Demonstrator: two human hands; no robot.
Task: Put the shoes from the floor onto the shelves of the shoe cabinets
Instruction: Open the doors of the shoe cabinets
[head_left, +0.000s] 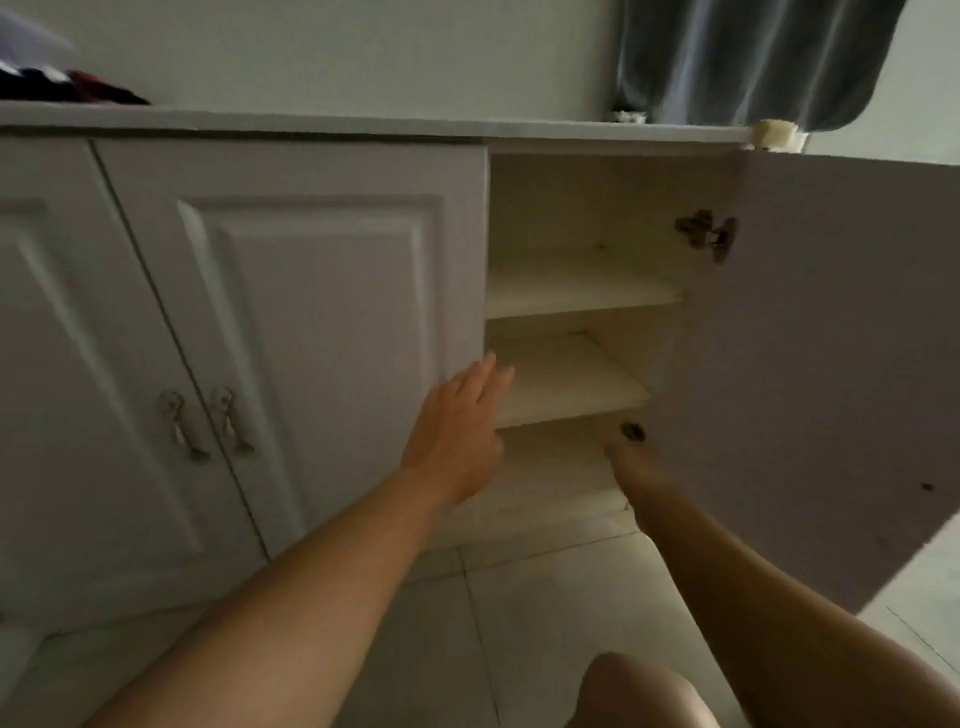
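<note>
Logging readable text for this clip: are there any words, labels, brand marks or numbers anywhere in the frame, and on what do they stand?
None can be read.
The closed cabinet doors, open door and shelves are plain white with no print.
The curtain shows no print.
The dark items on the cabinet top are too blurred to show any lettering.

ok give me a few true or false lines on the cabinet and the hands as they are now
1. The right door stands open. True.
2. Shoes sit on the middle shelf. False: no shoe shows on it.
3. The left hand grips a door handle. False: its fingers are straight, reaching towards the open compartment, holding nothing.
4. The door beside the opening is shut. True.
</note>
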